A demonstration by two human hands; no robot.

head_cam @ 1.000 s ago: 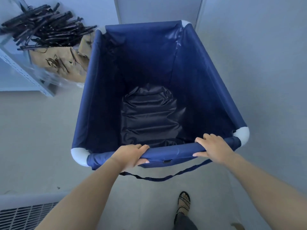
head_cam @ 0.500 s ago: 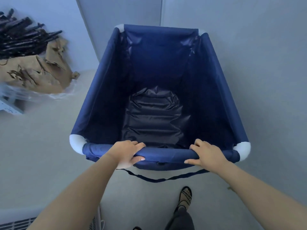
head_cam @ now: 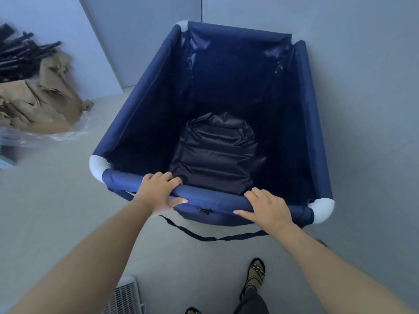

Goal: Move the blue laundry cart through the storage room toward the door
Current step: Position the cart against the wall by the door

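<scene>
I'm gripping the near rail (head_cam: pixel 210 198) of the cart (head_cam: pixel 145 105) at twelve o'clock, left hand (head_cam: pixel 158 192) and right hand (head_cam: pixel 267 207) apart and clamped on, judging it empty, light, soft-walled, stiff only along this rail.

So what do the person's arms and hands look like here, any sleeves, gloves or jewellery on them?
Both forearms are bare as far as the view reaches: no sleeves showing. The left hand and right hand wear no gloves, and no rings, watch or bracelets can be seen. Nails look short and unpainted. Lower down, a strappy patterned sandal and dark trouser leg show.
</scene>
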